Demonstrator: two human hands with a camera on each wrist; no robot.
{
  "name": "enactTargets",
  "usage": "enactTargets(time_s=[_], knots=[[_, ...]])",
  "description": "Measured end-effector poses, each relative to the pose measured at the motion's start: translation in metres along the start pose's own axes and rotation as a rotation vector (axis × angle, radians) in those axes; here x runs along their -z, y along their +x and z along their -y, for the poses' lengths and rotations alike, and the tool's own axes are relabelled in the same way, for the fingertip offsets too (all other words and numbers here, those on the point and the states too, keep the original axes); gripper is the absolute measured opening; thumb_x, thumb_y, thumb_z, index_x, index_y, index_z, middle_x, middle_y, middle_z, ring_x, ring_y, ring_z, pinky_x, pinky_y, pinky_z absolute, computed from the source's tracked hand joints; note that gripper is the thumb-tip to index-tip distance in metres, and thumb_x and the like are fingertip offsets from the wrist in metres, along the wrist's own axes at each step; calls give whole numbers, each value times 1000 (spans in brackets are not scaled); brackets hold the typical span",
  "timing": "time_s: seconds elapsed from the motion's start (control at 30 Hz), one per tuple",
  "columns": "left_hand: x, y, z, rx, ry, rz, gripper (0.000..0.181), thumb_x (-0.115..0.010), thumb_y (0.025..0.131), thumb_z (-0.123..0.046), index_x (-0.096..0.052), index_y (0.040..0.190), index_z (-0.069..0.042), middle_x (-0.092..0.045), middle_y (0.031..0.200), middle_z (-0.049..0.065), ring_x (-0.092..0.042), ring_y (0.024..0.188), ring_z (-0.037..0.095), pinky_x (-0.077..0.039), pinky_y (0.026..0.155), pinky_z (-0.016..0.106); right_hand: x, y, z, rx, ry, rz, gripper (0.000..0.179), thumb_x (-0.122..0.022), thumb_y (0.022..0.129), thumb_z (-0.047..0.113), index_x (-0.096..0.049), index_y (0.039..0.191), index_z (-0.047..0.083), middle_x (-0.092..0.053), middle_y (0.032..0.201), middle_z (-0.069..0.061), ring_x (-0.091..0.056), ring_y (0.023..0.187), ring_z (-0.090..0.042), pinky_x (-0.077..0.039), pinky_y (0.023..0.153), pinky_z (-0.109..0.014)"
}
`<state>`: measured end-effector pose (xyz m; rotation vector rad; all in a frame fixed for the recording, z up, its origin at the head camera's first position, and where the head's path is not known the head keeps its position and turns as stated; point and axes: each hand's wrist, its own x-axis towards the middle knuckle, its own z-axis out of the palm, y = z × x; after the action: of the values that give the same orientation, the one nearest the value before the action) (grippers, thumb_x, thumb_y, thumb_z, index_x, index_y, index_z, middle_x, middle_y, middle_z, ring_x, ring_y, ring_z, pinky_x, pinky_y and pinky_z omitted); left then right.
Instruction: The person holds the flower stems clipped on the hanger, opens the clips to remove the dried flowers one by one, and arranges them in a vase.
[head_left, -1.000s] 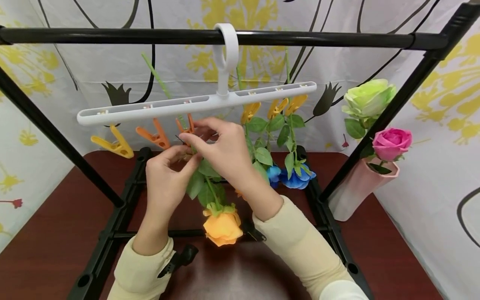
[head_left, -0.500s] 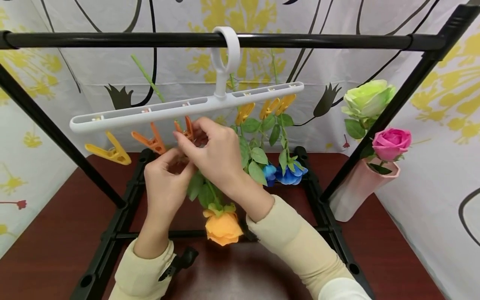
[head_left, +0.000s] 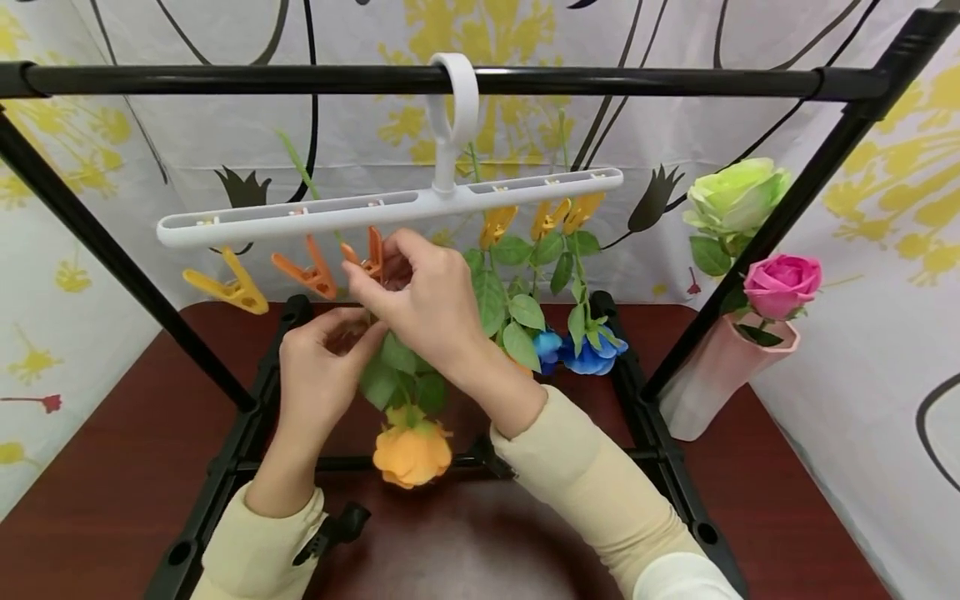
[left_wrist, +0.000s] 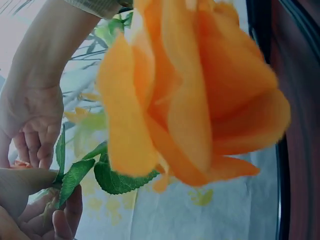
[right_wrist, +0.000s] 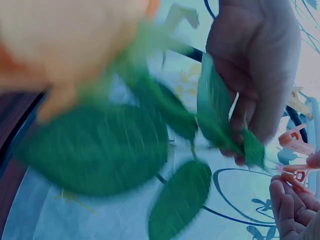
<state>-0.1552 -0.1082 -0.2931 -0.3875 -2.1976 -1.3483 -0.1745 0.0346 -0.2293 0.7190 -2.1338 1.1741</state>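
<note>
orange rose (head_left: 412, 454) hangs head-down, abt 5 o'clock from l hand (head_left: 318, 362), whose fingers are clamped on its stem (head_left: 298, 167) above the leaves. r hand (head_left: 431, 304), abt 1-2 o'clock of l hand, has fingers pinching an orange clip (head_left: 372, 257); can't tell if clip bites the stem. clip's on white hanger (head_left: 292, 222), hooked over black rack (head_left: 262, 80). 2nd orange clip (head_left: 318, 271) + yellow clip (head_left: 236, 287) hang at 9 o'clock of r hand; blue flowers (head_left: 592, 357) hang abt 3-4 o'clock, pink vase (head_left: 693, 392) w/ roses further out on worktop (head_left: 757, 508).
</note>
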Motion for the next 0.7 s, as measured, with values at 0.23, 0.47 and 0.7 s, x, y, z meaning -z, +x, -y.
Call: enactTargets(time_s=[0.23,0.47,0.7], knots=[[20,-10,10,32,132,127,14,-73,91,-18,-78,99,-7,-74,82,7,-59,67,-1,-47,63,16,-2,6,-4,-28,-41,29,23,-71,92,26,-60,84,7,-68,72,-4,-62,64,-10,-47,60,-17],[40,-31,11,67,249,223,10,-75,90,-20,-77,97,-12,-74,80,-1,-60,66,1,-50,61,21,-5,8,-11,-66,-33,38,22,-72,91,26,-63,90,6,-70,78,-5,-65,69,-12,-49,63,-17],[52,-54,10,81,279,305,9,-77,88,-17,-76,96,-13,-73,79,-5,-60,62,-1,-50,56,22,-4,11,-15,-82,-14,24,24,-72,92,28,-62,92,5,-70,79,-6,-66,70,-12,-49,63,-17]])
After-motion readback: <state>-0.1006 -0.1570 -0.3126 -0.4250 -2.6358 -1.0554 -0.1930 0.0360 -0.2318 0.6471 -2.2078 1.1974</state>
